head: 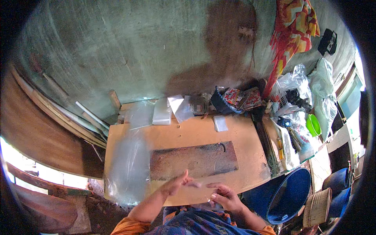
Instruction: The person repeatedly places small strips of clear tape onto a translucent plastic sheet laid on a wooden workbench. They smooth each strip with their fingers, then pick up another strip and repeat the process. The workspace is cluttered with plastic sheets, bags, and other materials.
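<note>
My left hand [179,183] is raised over the front edge of the wooden table [188,132], its thumb up and fingers pointing right; nothing is plainly held in it. Facing it, my right hand [223,196] has bent fingers near a thin, clear plastic piece [210,204]; whether they grip it is unclear. Beyond both hands lies a dark, worn rectangular board [194,161] with a small black curved item [223,146] on it. Clear plastic sheeting [129,164] covers the table's left side. A small stack of clear plastic bags or sheets [220,123] lies near the back.
More plastic sheets [162,113] and a blue container with printed packets [224,101] line the back against the wall. At right are filled plastic bags [293,88], a green bowl [313,125] and a large blue barrel [289,195]. Wooden boards [67,114] lean at left.
</note>
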